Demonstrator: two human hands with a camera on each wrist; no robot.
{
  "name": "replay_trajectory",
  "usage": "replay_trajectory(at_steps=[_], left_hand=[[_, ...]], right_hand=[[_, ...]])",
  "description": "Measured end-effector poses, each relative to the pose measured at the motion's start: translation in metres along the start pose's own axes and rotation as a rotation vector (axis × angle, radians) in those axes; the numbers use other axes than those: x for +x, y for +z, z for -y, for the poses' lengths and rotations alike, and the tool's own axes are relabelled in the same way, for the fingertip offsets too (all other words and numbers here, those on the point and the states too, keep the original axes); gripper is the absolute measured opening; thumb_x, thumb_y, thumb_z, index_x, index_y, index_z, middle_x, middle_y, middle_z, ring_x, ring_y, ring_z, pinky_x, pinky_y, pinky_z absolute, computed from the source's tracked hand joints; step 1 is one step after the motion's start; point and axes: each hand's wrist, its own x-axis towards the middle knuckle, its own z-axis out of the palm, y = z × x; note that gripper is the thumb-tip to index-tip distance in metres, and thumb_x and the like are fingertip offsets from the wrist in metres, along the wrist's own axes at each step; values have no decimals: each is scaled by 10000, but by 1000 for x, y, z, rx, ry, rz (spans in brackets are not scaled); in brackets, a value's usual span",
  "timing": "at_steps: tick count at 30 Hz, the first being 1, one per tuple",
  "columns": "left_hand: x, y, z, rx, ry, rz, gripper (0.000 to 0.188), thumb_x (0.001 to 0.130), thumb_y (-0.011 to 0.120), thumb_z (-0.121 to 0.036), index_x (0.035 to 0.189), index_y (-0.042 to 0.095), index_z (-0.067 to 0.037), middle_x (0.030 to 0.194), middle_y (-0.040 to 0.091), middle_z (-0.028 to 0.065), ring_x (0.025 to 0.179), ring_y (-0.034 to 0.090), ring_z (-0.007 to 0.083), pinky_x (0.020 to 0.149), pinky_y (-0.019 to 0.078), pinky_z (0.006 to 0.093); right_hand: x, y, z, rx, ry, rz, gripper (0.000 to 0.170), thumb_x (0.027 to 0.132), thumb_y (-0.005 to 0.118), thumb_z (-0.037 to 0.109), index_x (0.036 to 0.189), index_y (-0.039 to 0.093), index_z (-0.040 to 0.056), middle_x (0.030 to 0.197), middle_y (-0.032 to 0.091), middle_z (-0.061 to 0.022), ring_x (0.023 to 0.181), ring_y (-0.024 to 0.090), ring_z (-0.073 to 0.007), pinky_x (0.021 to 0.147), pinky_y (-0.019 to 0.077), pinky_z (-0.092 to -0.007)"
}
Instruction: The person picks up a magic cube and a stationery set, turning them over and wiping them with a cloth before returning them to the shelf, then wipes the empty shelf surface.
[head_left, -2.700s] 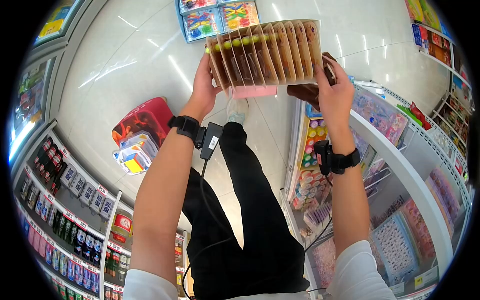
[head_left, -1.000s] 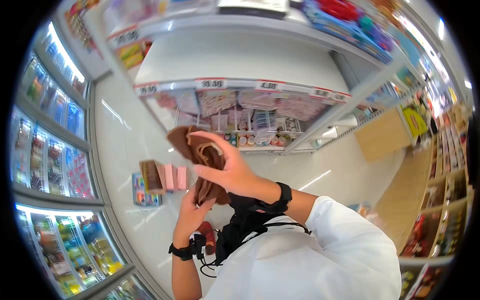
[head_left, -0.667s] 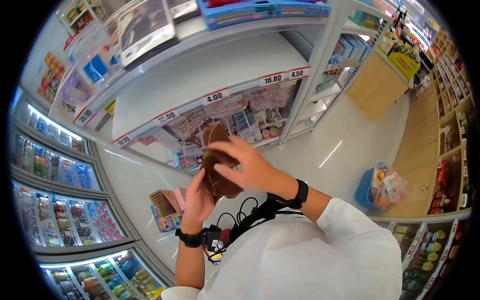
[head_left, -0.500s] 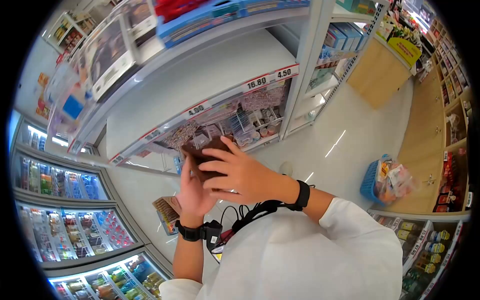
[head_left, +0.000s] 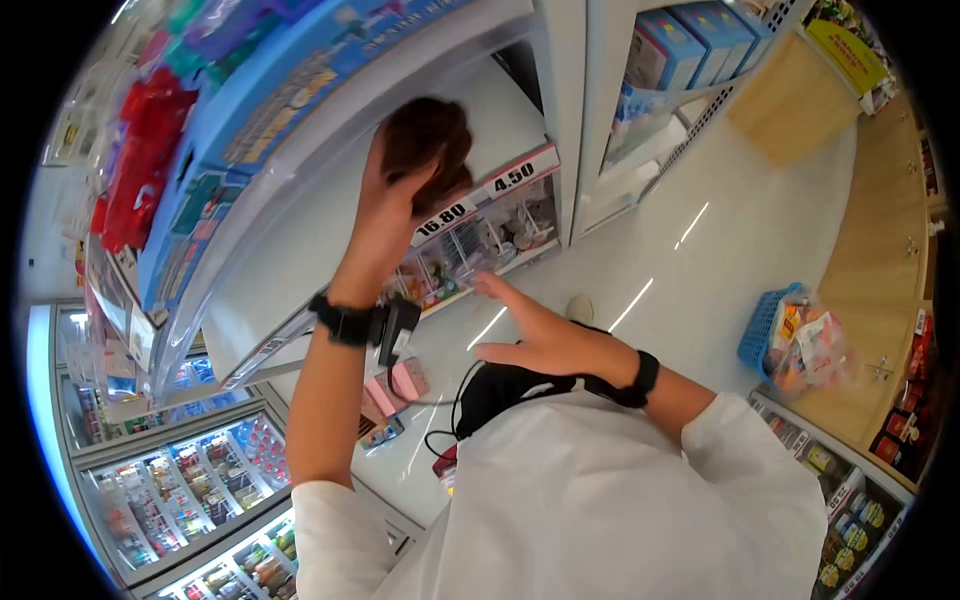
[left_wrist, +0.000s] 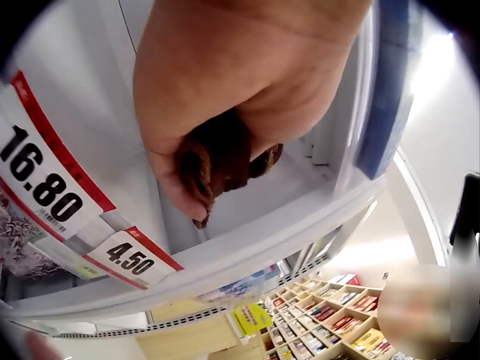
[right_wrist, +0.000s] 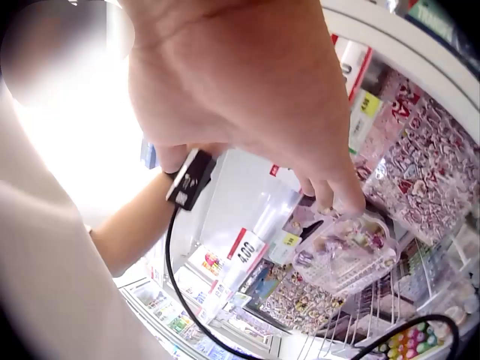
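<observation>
In the head view my left hand (head_left: 385, 215) grips a bunched brown cloth (head_left: 425, 150) over the bare white shelf (head_left: 300, 260), close to its price-tag edge. The left wrist view shows folds of the brown cloth (left_wrist: 225, 154) coming out beneath the palm, with fingers curled round it. My right hand (head_left: 545, 340) is apart from the cloth, lower and to the right, in front of the shelf. Its fingers are extended and hold nothing. Hanging packets and a clear patterned pouch (right_wrist: 345, 251) appear beyond the right fingers in the right wrist view.
A blue packaged toy box (head_left: 300, 80) sits on the shelf above. Pink boxes (head_left: 400, 385) stand on the floor to the left, near glass-door fridges (head_left: 185, 480). A blue basket (head_left: 762, 335) holding plastic packets is on the floor at right.
Both hands held a divided cardboard display box earlier; it was then set on the floor. The cloth passed from the right hand to the left, which moved up over the shelf. The right hand let go.
</observation>
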Motion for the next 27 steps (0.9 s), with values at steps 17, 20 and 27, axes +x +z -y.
replay_trajectory(at_steps=[17,20,27], left_hand=[[78,24,43,1533,777,475,528,712,671,-138,1210,529,-34,1216,513,130,1108,477,322,925,416,421],[84,27,44,1482,810,536,488,749,670,-175,1198,545,-31,1195,531,133,1093,488,323,924,425,405],[103,-18,39,1606,639,616,501,862,560,-63,1348,469,-144,1405,411,75,1242,433,290,1011,402,387]], right_hand=[[32,34,24,71,-59,286,353,869,615,283,1142,551,69,990,590,-98,822,614,-268,734,484,-362],[31,35,25,67,-14,283,353,869,615,267,1156,540,76,1002,590,-100,823,622,-265,738,489,-361],[37,26,33,114,32,331,351,868,590,223,1189,516,102,1044,590,-129,880,613,-301,772,478,-392]])
